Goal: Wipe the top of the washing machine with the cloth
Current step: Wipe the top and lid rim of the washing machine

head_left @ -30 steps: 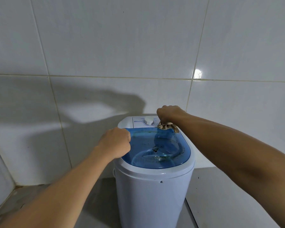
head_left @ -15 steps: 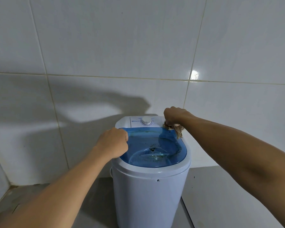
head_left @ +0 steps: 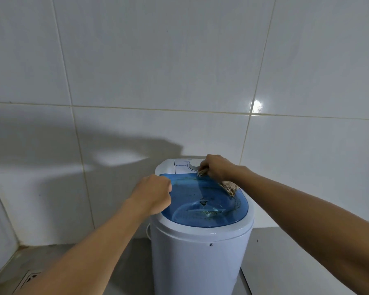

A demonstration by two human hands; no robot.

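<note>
With the cloth (head_left: 228, 186) clenched in the right hand (head_left: 216, 167) beside the dial (head_left: 193, 166) and the left hand (head_left: 153, 193) fisted, seemingly empty, on the washing machine (head_left: 200, 248) rim left of it, the dial could be knocked.

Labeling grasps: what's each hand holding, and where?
Right hand grips the cloth by its bunched upper part; its tail hangs free. Left hand is fisted at the blue lid's left edge; grip unclear.

The washer (head_left: 200, 262) is showing smooth white plastic, its lid (head_left: 202, 201) glossy see-through blue plastic, smudged toward 5 o'clock. The cloth (head_left: 229, 186) is looking coarse and woven. The wall tiles (head_left: 158, 60) are gleaming, glazed.
</note>
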